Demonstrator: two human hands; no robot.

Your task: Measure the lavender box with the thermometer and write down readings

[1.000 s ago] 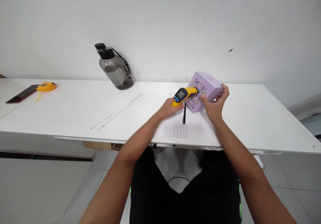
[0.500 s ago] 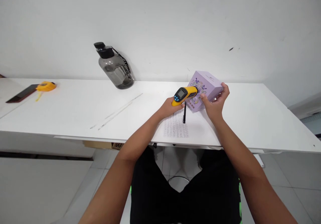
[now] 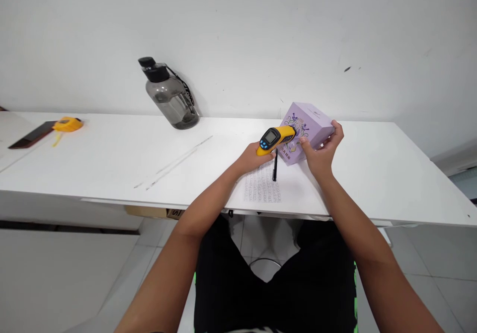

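Observation:
My left hand is closed around the handle of a yellow and black infrared thermometer, whose small screen faces up toward me. Its front end is right at the printed face of a light purple box; whether they touch I cannot tell. With thumb on the front and fingers at the right side, my right hand grips the box, which is tilted. A black pen lies below the thermometer on a sheet of paper covered in handwriting.
A grey water bottle with a black lid stands at the back near the wall. Far left on the white table lie a yellow tape measure and a dark, flat-bladed object. The table's front edge runs just above my lap.
The view has shifted slightly. Both hands, the thermometer and the box keep nearly the same places relative to each other.

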